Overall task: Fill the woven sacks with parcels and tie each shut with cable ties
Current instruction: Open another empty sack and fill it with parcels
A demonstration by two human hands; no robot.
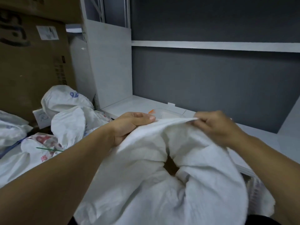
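White metal shelving [146,103] against a dark grey wall fills the background of this packing corner. Nearest the camera, a bulging white woven sack [162,184] sits right below the viewer, its mouth gathered into folds around a small dark gap. Both hands are clamped on the sack's top edge, set apart from each other: the left hand [129,125] grips a bunch of the fabric on the sack's left side, thumb laid flat along the rim, while the right hand [214,125] pinches the rim on the sack's right side, its outline slightly blurred. Left of the sack lies a heap of crumpled white woven sacks with red and blue print [65,114], and a thin green cable tie [49,149] rests across one of them. Just beyond the sack's rim, a clear plastic lidded tub [167,112] stands on the shelf. Behind the heap, far left of the sack, rises a large brown cardboard box [32,65] bearing a white label.
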